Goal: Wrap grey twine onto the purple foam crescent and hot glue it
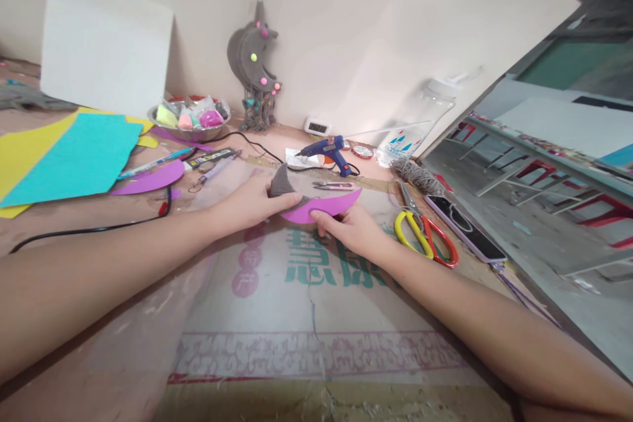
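My left hand (pixel 254 202) grips a crescent wrapped in grey yarn (pixel 283 183), whose pointed tip sticks up past the fingers. A purple paper crescent (pixel 324 206) lies along the yarn piece, and my right hand (pixel 346 224) pinches it with the thumb on top. How far the two pieces overlap is partly hidden by my fingers. Just beyond my hands are small thread snips (pixel 335 185) and a blue glue gun (pixel 326 150). Scissors with yellow and red handles (pixel 428 237) lie to the right of my right hand.
Yellow and turquoise sheets (pixel 79 151), pens (pixel 210 159) and a metal bowl of clay packets (pixel 190 120) are at left. A yarn moon (pixel 254 59) hangs behind. A phone (pixel 467 227), grey yarn (pixel 418 175) and a plastic bottle (pixel 420 115) stand or lie right. A black cord (pixel 89 230) crosses the left side.
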The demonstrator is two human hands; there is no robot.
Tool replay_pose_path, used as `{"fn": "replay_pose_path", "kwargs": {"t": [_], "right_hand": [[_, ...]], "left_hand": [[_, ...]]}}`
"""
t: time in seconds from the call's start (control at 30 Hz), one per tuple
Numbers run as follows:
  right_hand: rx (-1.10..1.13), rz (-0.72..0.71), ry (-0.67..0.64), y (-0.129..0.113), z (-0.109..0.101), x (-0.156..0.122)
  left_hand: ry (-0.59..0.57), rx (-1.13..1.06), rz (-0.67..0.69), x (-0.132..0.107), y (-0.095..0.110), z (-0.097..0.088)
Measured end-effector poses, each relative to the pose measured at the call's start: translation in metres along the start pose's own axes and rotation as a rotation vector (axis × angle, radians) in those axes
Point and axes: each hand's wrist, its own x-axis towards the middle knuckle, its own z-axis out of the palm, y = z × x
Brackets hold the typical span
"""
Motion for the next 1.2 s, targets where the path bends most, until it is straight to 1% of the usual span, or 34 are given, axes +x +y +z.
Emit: {"fn": "replay_pose_path", "kwargs": {"t": [0.13,0.23,0.43,0.57,0.67,0.83,0.97,1.07,1.13,1.2], "right_hand": [[-0.005,0.001,-0.002,0.001,-0.001,0.0],[-0.006,0.001,0.0,-0.001,-0.001,0.0],[0.006,0.002,0.0,-0.004,-0.001,0.0],[0.012,-0.011,-0.001,-0.001,0.0,0.0],[0.005,-0.023,-0.007,0.001,0.001,-0.001],[-0.099,-0.118,0.061,0.0,0.002,-0.002],[-0.157,-0.234,0.081,-0.002,0.004,-0.004],[-0.179,-0.276,0.084,-0.003,0.005,-0.005],[-0.175,-0.255,0.084,-0.003,0.004,-0.005],[-0.15,-0.178,0.084,-0.003,0.003,-0.004]], "left_hand": [[-0.005,-0.047,0.023,-0.001,0.002,0.0],[-0.022,0.004,0.019,0.0,0.002,-0.002],[-0.013,0.062,0.003,0.002,0.0,-0.003],[-0.039,-0.025,-0.006,-0.001,0.002,-0.003],[-0.044,-0.056,0.018,-0.001,0.004,-0.004],[-0.038,-0.008,0.052,-0.002,0.009,-0.002],[0.029,0.013,0.019,-0.004,0.013,0.002],[0.024,0.024,0.007,-0.006,0.014,0.004],[0.017,0.014,0.018,-0.005,0.012,0.004],[0.015,-0.014,0.037,-0.004,0.01,0.003]]}}
